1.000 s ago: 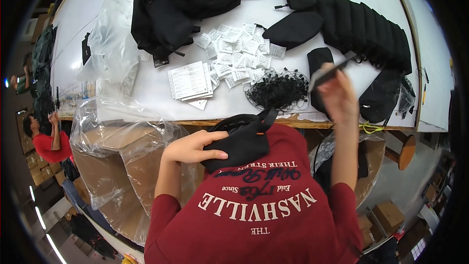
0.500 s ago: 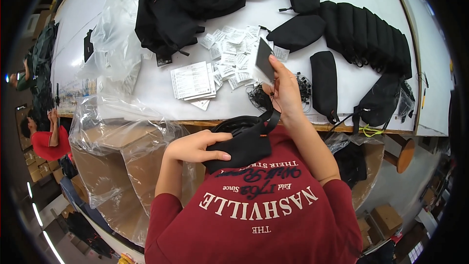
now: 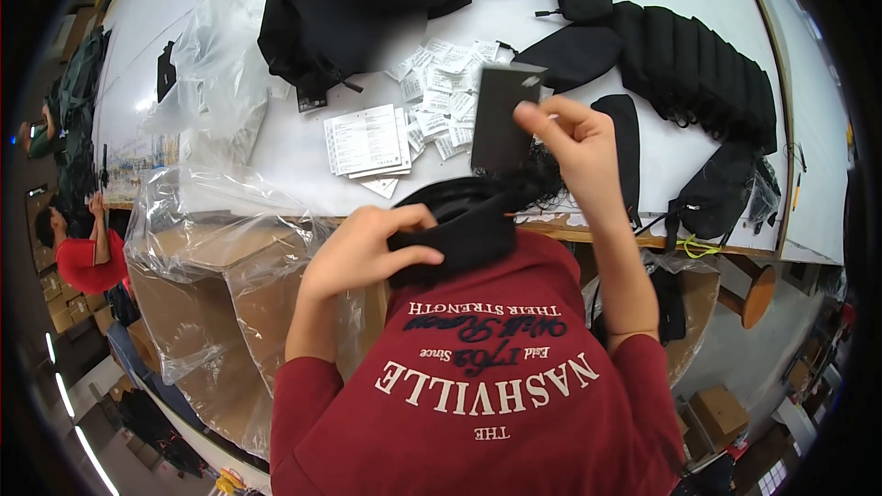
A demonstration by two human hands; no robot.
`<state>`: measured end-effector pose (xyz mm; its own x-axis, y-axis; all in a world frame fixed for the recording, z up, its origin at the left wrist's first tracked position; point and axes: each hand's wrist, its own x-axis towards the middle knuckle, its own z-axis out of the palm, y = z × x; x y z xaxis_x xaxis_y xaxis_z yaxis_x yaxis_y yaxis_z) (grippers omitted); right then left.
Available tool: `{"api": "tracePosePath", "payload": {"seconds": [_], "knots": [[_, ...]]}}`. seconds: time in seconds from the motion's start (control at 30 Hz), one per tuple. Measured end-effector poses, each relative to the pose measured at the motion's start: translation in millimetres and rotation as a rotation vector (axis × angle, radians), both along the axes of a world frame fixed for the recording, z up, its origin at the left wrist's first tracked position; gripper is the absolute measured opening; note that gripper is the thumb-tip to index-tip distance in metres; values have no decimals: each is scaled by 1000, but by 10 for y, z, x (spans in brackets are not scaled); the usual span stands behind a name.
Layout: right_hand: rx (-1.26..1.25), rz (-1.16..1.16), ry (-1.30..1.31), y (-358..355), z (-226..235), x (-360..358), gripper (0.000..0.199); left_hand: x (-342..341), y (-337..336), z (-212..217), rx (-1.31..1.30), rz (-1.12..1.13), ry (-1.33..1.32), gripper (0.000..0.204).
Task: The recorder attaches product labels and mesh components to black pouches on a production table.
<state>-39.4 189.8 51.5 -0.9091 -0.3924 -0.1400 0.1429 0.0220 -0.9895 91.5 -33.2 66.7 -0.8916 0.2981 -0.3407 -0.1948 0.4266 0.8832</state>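
Note:
My left hand [image 3: 363, 246] is closed on the rim of a black fabric pouch [image 3: 473, 237], thumb on its near side and fingers over the edge. The pouch is held open in front of my chest, its dark inside partly visible. Above its right end, my right hand [image 3: 581, 142] pinches a flat black card [image 3: 501, 124] between thumb and fingers. The card stands roughly upright, its dark face toward me. Beyond it lies a heap of small white printed packets [image 3: 432, 83]. A stack of white printed cards [image 3: 363, 142] lies to their left.
Black bags [image 3: 386, 0] are piled at the back. A row of black pouches [image 3: 694, 60] lies at right. Clear plastic bags [image 3: 225, 55] lie on the table's left. A plastic-lined carton [image 3: 197, 312] stands below the table edge. A person in red [image 3: 87, 257] is at far left.
My right hand has moved right and turned the card so its black face shows broadly. The pouch's opening has widened and tipped up toward view, with my left hand still on it.

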Motion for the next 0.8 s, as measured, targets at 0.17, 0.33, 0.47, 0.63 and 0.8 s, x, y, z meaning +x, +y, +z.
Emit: {"api": "tracePosePath", "payload": {"seconds": [0.17,0.33,0.47,0.63,0.8], "knots": [[636,421,454,116,330,102,20,-102,365,67,-303,39,526,22],[793,743,640,260,242,284,25,-222,425,7,-320,-138,751,22],[701,738,500,344,184,311,26,-409,278,-165,42,-249,290,28],[653,766,516,403,185,367,28,-977,-21,-867,-570,370,464,29],[628,718,679,443,128,441,20,-1094,-67,-1222,-744,323,608,24]]}}
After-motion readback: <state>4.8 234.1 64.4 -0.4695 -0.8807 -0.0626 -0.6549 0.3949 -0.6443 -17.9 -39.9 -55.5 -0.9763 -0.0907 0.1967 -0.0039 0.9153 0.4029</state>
